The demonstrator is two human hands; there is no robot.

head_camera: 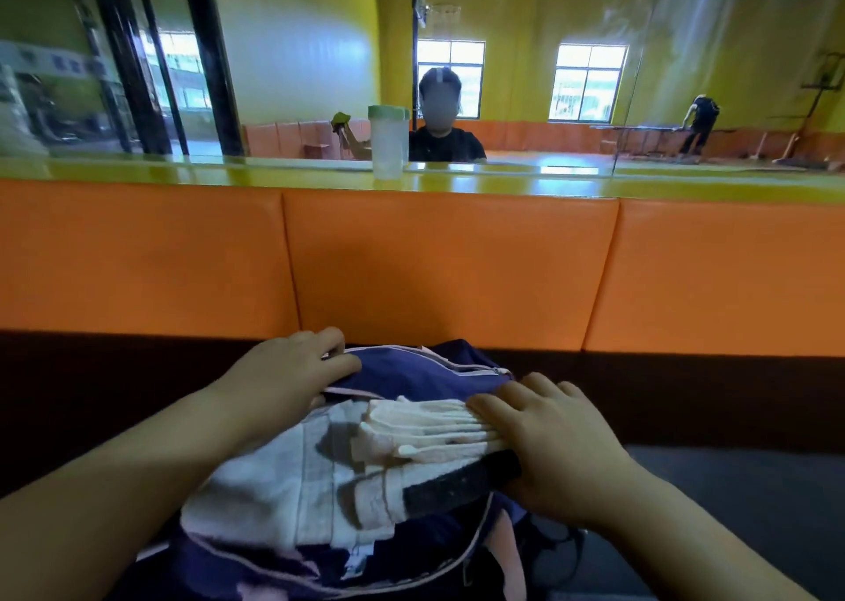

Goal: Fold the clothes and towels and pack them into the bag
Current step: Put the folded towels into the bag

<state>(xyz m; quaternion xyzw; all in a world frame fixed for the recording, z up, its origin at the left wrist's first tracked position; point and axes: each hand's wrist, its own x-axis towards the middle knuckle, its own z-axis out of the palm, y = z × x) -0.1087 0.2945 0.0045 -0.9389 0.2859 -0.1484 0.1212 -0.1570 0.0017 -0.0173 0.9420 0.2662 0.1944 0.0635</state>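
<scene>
1. Nearest the camera, two bare forearms reach forward over a navy bag (411, 374) with pink trim, which lies open on a dark surface (731, 486) close to the person.
2. A stack of folded towels and clothes (292, 490) sits in the bag's mouth, partly inside. It shows pale white and grey layers, with a dark band (457, 486) along its right edge.
3. A cream ribbed cloth (425, 426) lies on top of the stack, toward its right end.
4. The right hand (553, 436) rests on the right end of the stack. Its fingers are nearly straight and laid flat over the cream cloth, pressing down. Whether the thumb hooks beneath cannot be told.
5. The left hand (283, 371) grips the bag's upper flap at the far left. The thumb lies on top of the fabric and the curled fingers wrap over its edge.
6. A pale zip line (457, 365) runs along the flap between the two hands.
7. Behind the bag rises a wall of orange padded panels (448, 262).
8. A glossy yellow-green ledge (274, 175) tops the panels, and a translucent bottle with a green lid (387, 143) stands on it.
9. Beyond the ledge appears a person in a dark top (446, 145), with yellow walls and two bright windows (590, 81) behind.
10. Far right, another figure (697, 124) bends over a table.
</scene>
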